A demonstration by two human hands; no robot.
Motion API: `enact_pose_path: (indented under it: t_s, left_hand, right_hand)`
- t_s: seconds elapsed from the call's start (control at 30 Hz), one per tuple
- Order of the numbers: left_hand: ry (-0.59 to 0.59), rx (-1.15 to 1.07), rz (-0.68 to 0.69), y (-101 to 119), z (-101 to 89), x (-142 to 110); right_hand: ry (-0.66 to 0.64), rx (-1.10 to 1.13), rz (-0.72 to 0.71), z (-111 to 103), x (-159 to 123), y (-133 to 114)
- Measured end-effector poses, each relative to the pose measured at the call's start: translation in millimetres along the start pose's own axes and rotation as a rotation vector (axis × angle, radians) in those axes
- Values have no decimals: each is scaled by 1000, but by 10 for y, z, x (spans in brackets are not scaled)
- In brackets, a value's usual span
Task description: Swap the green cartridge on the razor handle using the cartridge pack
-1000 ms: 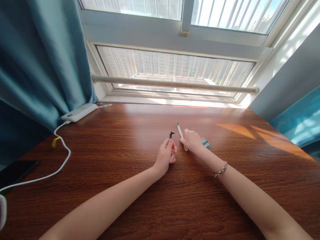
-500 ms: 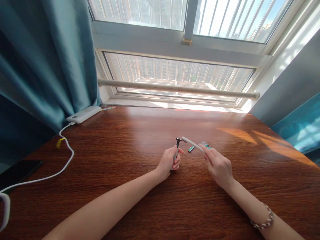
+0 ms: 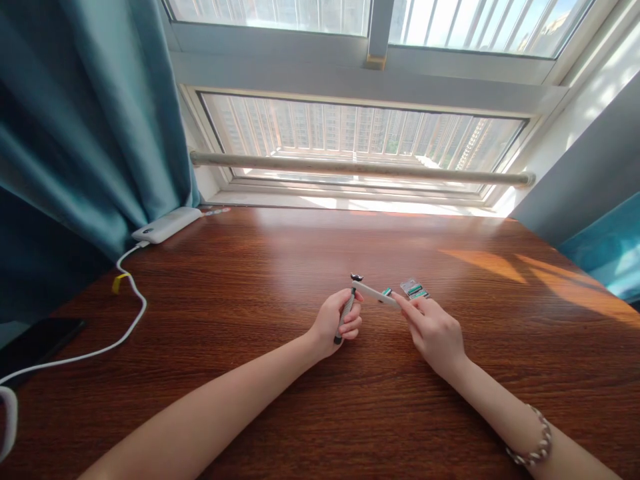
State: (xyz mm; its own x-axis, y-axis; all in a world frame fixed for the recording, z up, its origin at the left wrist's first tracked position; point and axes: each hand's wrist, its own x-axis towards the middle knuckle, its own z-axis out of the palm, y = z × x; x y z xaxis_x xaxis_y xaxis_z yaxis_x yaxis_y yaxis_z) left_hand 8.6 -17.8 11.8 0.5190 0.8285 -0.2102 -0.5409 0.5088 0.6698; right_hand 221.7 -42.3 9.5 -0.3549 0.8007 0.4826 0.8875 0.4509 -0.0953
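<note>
My left hand (image 3: 334,321) is closed around the grey and black handle of a razor (image 3: 346,313), which stands up tilted with its dark T-shaped top above the fingers. Between the fingers and thumb of my right hand (image 3: 439,337) is a white toothbrush (image 3: 374,293), pointing left. The brush's head overlaps the razor's neck just below the top; its bristles are hard to make out. Behind the brush a small green and black razor cartridge (image 3: 387,292) lies on the table, partly hidden. A clear case with green-striped cartridges (image 3: 415,289) rests just beyond my right hand.
The brown wooden table (image 3: 280,267) reaches to a window with a horizontal rail (image 3: 350,165). At the left stand a white power bank (image 3: 167,225) with a white cable (image 3: 135,330), a dark phone (image 3: 45,343) and a blue curtain (image 3: 100,120).
My right hand has brought the toothbrush left and slightly down, from beside the razor's top onto its neck. The view has shifted a little, and more of the cartridge case shows.
</note>
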Motion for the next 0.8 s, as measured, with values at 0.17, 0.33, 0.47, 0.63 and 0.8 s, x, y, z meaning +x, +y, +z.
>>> enact_pose_path:
  t_s: [0.17, 0.33, 0.47, 0.63, 0.8]
  left_hand:
    - [-6, 11, 20, 1, 10, -10]
    - [18, 44, 43, -6, 21, -18]
    - [9, 72, 52, -15, 20, -14]
    - [-5, 93, 64, -20, 25, -11]
    - [-9, 86, 86, -15, 33, -14]
  right_hand:
    - [-2, 70, 35, 42, -5, -19]
    - [66, 150, 155, 77, -34, -54]
    - [31, 372, 133, 68, -42, -73]
    - [74, 552, 123, 49, -54, -104]
    - [84, 521, 177, 37, -55, -125]
